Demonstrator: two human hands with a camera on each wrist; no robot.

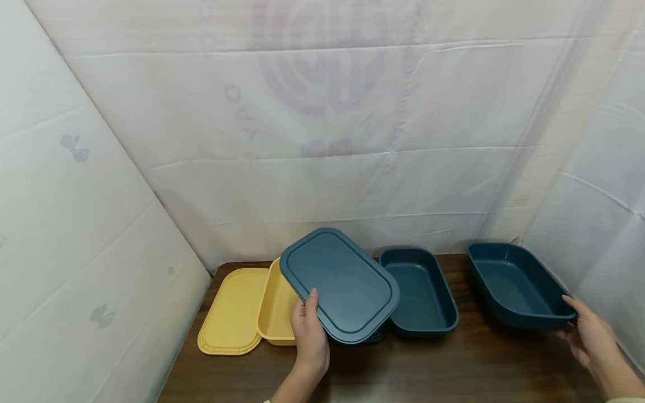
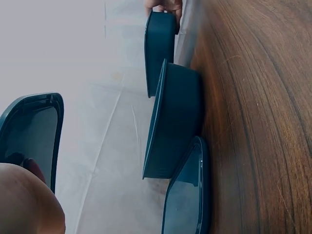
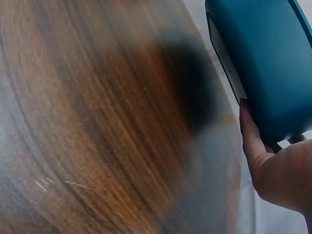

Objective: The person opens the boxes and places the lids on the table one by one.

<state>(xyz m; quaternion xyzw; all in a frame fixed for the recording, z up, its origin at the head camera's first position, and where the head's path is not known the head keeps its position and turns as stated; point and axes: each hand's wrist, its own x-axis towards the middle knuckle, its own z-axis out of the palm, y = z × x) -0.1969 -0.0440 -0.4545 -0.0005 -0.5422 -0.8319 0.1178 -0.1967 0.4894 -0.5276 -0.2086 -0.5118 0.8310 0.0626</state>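
Observation:
My left hand (image 1: 309, 338) pinches a dark blue rectangular lid (image 1: 342, 285) by its near left edge, thumb on top, and holds it tilted above the table. Below it, a second blue lid (image 2: 204, 195) lies on the table, mostly hidden in the head view. On the right, my right hand (image 1: 587, 336) grips the near right corner of a deep blue container (image 1: 519, 280). That container is held up off the table, as the right wrist view (image 3: 273, 68) also shows its outer side. Another blue container (image 1: 420, 291) stands open-topped between the two hands.
A yellow lid (image 1: 234, 313) lies at the table's left, its right edge against a yellow container (image 1: 277, 308) that the held lid partly covers. Brown wooden table (image 1: 403, 369) underneath. White cloth walls (image 1: 322, 184) rise behind and at both sides.

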